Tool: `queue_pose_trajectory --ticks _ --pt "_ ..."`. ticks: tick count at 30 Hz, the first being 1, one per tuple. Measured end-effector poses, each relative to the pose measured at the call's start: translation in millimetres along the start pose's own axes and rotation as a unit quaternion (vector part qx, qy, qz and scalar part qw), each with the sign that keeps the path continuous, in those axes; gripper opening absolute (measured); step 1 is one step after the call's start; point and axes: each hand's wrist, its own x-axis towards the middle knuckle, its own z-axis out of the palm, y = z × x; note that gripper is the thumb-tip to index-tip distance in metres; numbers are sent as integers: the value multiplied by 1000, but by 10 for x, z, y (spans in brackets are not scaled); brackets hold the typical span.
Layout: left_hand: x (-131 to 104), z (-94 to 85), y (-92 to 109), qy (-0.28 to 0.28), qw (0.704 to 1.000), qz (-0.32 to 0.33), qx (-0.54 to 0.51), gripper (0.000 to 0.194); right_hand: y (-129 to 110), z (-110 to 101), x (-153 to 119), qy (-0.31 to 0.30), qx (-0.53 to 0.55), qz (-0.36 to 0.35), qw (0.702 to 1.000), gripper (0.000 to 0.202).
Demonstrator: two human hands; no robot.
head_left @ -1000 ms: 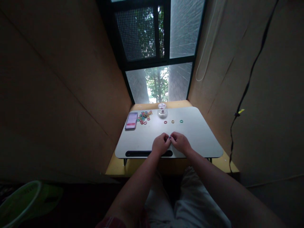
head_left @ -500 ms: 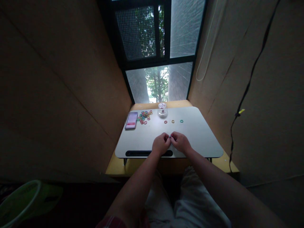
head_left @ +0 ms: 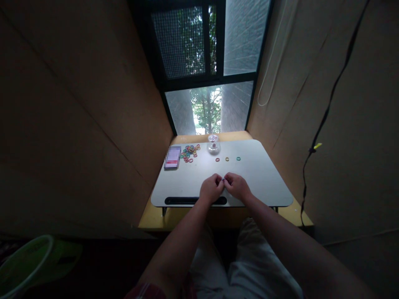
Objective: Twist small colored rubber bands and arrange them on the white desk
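Observation:
My left hand [head_left: 212, 188] and my right hand [head_left: 236, 186] meet fingertip to fingertip above the front middle of the white lap table [head_left: 260, 182]. Both are closed in a pinch around something tiny and bluish, too small to make out. Beyond them, a red ring [head_left: 217, 159], a yellow ring [head_left: 227, 159] and a green ring [head_left: 238, 158] lie spaced out in a row. A pile of colourful rings [head_left: 189, 151] is at the back left. Behind the row stands a clear round container [head_left: 213, 147].
A phone-like object [head_left: 172, 158], its screen blurred, lies at the table's left edge. A black slot [head_left: 182, 201] runs along the front edge, partly under my left wrist. A green basket [head_left: 40, 259] is at the lower left. A dark cord [head_left: 324, 116] hangs at the right.

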Motion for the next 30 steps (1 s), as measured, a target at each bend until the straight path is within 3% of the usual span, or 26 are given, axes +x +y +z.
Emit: queue_pose_trajectory --ticks 30 --pt "-6 -7 18 -3 1000 -7 8 17 -13 0 3 1 -18 11 1000 12"
